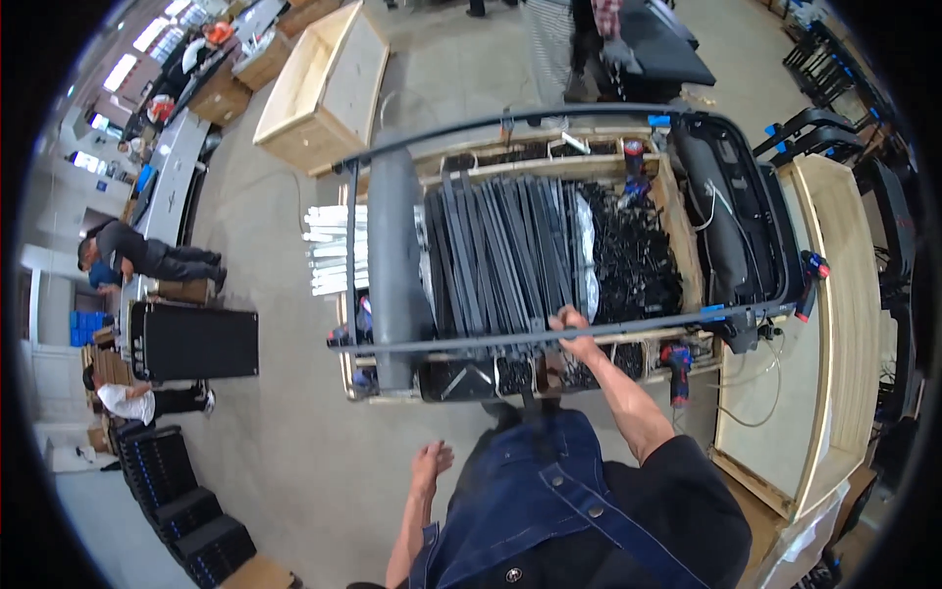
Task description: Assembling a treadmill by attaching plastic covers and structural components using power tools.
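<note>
Where the dark metal tube frame crosses the wooden crate of long black metal parts, its near rail is gripped by the right hand, whose fingertips are hidden behind the rail. The left hand is held open and empty above the grey concrete floor. Small black pieces in the crate's right half cannot be made out. Pale white strips are seen at the crate's left, an open plywood box beyond, and stacked black cases at lower left.
</note>
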`<state>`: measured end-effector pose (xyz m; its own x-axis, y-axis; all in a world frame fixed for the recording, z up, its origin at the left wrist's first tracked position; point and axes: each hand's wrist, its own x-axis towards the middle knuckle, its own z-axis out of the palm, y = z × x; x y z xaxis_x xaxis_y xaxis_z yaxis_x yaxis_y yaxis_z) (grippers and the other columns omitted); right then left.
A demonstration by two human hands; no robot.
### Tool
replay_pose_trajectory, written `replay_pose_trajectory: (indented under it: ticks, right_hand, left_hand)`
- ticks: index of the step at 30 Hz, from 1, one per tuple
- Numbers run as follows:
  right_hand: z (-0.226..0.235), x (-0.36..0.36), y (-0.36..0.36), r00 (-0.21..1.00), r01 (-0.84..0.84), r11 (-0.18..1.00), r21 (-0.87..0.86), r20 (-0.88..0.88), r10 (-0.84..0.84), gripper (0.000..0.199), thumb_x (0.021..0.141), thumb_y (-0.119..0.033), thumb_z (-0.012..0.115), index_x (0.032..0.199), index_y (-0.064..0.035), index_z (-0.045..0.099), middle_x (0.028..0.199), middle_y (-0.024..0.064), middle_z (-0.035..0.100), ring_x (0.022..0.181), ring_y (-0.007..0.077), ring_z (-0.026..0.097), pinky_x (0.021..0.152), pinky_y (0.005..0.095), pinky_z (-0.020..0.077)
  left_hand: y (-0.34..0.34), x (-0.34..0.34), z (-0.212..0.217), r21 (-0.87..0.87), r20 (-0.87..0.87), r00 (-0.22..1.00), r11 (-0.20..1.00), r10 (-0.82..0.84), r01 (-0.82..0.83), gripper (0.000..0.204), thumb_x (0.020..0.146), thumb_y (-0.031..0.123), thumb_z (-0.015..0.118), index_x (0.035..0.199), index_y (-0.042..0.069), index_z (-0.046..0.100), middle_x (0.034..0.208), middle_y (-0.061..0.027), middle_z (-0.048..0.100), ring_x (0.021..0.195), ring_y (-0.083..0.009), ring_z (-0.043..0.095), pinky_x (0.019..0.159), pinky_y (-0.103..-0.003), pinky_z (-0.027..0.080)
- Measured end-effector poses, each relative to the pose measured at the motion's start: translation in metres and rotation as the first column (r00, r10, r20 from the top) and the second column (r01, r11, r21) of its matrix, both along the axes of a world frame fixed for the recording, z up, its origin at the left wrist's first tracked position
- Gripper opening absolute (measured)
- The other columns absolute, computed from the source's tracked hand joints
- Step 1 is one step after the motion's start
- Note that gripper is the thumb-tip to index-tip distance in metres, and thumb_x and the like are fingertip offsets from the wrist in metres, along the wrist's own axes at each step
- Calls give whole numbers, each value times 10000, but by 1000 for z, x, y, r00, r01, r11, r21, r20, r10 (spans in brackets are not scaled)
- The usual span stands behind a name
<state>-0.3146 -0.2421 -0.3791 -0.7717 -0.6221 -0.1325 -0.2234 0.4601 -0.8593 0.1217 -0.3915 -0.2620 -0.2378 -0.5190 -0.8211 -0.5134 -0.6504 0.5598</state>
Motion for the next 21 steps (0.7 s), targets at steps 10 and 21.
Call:
replay_pose_trajectory:
  ticks: [10, 21]
  right_hand:
    - [68, -19, -29, 799, 229, 925, -302, 601, -1, 338, 945, -357, 693, 877, -57, 553, 710, -13, 525, 669, 81, 534, 593, 261, 443]
    - [136, 114, 158, 776, 269, 962, -48, 602, -187, 281, 987, -325, 616, 1005, -58, 527, 554, -8, 476, 387, 104, 434, 339, 276, 342]
  left_hand:
    - [53, -187, 36, -61, -237, 896, 926, -376, 373, 401, 1014, 379, 579, 1199, 26, 624, 1034, -100, 698, 898, -175, 680, 798, -311, 543]
    - [88, -219, -12, 76, -360, 881, 931, -308, 357, 376, 1025, 398, 564, 1151, 47, 619, 1016, -92, 714, 889, -175, 691, 742, -315, 556]
